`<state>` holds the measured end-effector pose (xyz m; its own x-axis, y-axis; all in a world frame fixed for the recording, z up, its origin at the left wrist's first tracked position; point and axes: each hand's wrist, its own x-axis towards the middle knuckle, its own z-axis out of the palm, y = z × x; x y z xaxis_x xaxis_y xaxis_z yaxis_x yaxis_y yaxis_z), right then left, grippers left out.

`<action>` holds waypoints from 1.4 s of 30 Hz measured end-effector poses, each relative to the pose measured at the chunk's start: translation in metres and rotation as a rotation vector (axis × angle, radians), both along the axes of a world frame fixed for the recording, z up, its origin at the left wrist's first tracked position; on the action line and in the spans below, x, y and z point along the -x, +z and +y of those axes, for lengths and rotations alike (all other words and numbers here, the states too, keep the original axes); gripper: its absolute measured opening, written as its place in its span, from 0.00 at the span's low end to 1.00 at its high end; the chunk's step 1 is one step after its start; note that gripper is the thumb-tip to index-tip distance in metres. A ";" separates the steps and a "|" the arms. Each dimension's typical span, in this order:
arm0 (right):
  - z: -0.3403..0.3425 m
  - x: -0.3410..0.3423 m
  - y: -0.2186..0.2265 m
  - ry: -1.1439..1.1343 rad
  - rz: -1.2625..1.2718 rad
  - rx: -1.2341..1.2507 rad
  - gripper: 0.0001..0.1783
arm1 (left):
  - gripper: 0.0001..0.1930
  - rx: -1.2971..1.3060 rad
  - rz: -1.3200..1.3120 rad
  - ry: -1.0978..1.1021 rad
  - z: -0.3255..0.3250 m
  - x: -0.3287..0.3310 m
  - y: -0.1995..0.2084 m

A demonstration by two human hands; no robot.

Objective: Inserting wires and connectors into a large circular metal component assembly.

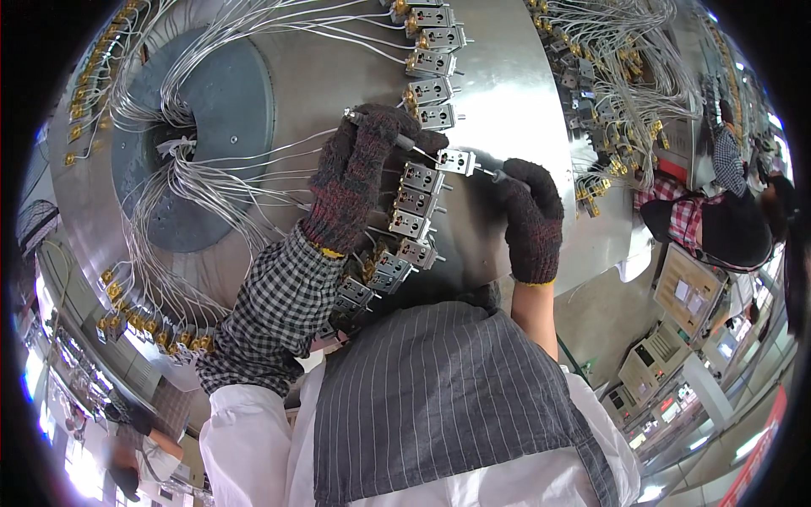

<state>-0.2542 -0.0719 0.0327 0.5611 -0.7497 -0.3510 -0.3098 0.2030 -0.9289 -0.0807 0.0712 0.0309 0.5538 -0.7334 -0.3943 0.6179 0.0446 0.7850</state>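
A small silver metal block (456, 161) with round holes sits between my hands, at a gap in a curved row of similar blocks (416, 201). My left hand (346, 177), in a dark knitted glove, is closed around a slim metal tool (405, 143); its thin shaft reaches to the block's left side. On the other side, my gloved right hand (534, 211) pinches a small grey cylindrical piece (499, 176) in line with the thin pin at the block's right end. The fingers partly hide both held things.
Bundles of white wires (190, 173) run from the grey hub (245, 110) across a large shiny metal disc (498, 76) to the blocks. More wired fittings (596, 190) hang at the right. Another person (710, 224) in checked clothing is at the far right.
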 end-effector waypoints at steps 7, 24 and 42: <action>0.000 0.005 -0.005 -0.015 -0.029 0.008 0.15 | 0.18 0.007 0.057 -0.023 0.001 -0.002 -0.002; 0.004 -0.007 -0.002 -0.096 0.019 -0.176 0.14 | 0.13 0.255 -0.241 0.027 -0.002 0.003 -0.020; -0.004 -0.012 -0.001 0.039 0.102 -0.112 0.10 | 0.14 -0.145 -0.892 -0.105 0.005 0.006 -0.023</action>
